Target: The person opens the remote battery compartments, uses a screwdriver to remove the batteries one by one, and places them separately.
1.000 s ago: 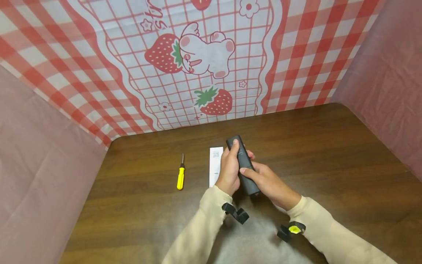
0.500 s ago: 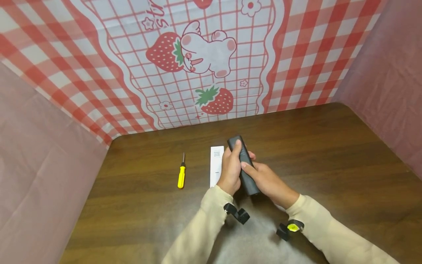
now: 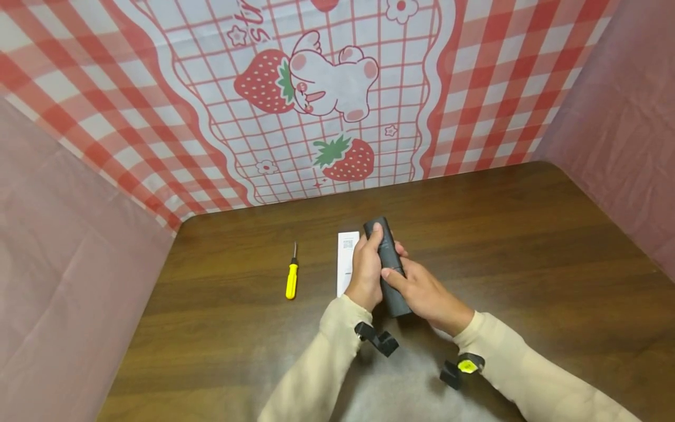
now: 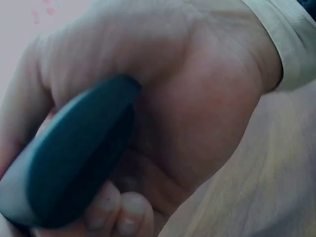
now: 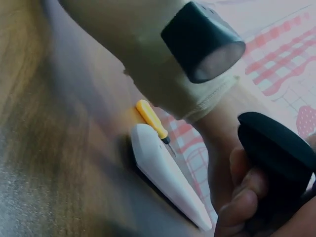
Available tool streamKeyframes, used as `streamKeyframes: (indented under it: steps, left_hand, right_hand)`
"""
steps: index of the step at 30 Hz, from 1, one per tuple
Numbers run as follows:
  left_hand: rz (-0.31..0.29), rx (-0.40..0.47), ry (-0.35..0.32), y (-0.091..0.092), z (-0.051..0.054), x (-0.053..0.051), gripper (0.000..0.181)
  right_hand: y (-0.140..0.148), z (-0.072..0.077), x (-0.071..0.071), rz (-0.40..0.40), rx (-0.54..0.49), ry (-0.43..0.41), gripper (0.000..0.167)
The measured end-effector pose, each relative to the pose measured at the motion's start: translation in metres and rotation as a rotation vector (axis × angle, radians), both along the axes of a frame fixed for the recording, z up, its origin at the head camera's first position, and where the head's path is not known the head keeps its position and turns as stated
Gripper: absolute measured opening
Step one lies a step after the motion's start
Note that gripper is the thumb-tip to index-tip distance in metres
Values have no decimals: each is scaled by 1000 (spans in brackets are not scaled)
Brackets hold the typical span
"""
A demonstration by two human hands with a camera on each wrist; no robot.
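Both hands hold a long dark grey handheld device, tilted with its top end toward the upper left. The left hand wraps its upper part, thumb lying along the face near the top. My right hand grips it lower from the right side, thumb pressed on the face beside a thin cross seam. In the left wrist view the device's rounded end pokes out of the left palm, fingertips beneath it. The right wrist view shows the device end dark, with fingers curled under it.
A white slim object with a printed code lies just left of the left hand, partly covered by it. Farther left is a yellow-handled screwdriver. A checked cloth hangs behind the wooden table.
The right thumb went up slightly along the device, then back down. The device's lower end now sits slightly lower, and a cross seam shows by the thumb. The left hand keeps its grip.
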State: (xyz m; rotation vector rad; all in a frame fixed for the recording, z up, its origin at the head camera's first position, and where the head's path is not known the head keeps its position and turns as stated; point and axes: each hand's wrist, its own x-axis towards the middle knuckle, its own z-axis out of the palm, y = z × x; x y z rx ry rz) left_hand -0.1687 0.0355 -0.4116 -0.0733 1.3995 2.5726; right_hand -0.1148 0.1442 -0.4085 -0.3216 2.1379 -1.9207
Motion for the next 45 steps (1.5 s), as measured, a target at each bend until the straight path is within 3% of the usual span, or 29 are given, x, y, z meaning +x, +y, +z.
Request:
streamKeyframes:
  steps: [17,25,30,36,45]
  left_hand:
    - [-6,-20,28,0,-2,1,41]
    - [20,-18,33,0,-3,-1,31]
    - [60,-14,28,0,-2,-4,34]
    - [113,-5,18,-3,-2,-7,42]
    - [189,42,32,-7,0,-11,35]
  right_hand:
    - [0,0,2,-40,-16,-62,35]
    - [2,-4,-1,-60,4,-63,38]
    - [3,-3,-4,-68,62,-2,37]
    - [6,1,-4,-121,220,120,36]
    - [9,4,-3,-159,370,270,53]
